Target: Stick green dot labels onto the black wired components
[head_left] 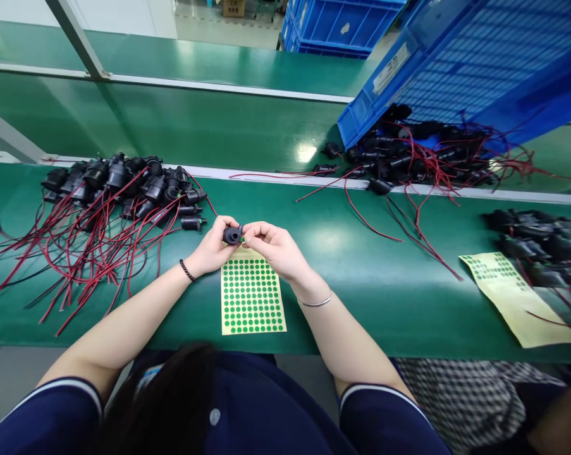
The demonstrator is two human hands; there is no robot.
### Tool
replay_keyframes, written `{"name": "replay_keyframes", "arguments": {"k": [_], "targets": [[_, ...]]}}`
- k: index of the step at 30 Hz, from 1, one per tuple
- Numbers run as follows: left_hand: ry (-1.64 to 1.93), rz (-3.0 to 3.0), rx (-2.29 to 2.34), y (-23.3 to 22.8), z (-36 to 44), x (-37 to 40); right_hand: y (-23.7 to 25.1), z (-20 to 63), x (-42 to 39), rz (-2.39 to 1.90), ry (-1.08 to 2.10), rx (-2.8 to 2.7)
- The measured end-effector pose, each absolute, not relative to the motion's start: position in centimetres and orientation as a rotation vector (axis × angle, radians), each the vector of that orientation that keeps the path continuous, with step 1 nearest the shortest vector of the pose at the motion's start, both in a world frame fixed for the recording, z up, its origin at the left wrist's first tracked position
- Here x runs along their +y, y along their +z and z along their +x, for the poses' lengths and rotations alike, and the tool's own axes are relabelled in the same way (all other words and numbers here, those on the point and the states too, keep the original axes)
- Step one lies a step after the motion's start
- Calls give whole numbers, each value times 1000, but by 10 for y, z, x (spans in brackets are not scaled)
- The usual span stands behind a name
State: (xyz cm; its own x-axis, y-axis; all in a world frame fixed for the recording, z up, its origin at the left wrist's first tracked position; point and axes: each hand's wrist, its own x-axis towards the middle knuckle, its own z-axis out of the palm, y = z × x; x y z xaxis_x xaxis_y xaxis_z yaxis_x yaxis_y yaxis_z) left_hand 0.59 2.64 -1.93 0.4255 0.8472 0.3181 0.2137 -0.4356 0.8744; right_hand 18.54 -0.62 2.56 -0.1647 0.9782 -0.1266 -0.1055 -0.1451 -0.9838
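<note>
Currently, your inventory:
Left hand (212, 248): closed round black plug (232, 235), above sticker sheet (251, 296).
Right hand (276, 248): pinching plug's end.
Risk: loose grip could drop it onto the sheet.

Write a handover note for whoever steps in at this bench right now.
Left hand: grips a small black part.
Right hand: fingertips pinched at the same part.
Green dot sticker sheet: flat on the green bench right under the hands, top rows partly used.
Wired parts pile: to the left.
Tipped blue crate: far right, more wired parts spilling out.
Second sticker sheet: at the right, mostly used.
Which pile is finished cannot be told.
</note>
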Motion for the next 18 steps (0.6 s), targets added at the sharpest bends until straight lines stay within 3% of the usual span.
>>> {"name": "replay_keyframes", "arguments": {"k": [18], "targets": [[894,2029,903,-17,4,27,18,183,-9,-1271,1150,-1405]]}}
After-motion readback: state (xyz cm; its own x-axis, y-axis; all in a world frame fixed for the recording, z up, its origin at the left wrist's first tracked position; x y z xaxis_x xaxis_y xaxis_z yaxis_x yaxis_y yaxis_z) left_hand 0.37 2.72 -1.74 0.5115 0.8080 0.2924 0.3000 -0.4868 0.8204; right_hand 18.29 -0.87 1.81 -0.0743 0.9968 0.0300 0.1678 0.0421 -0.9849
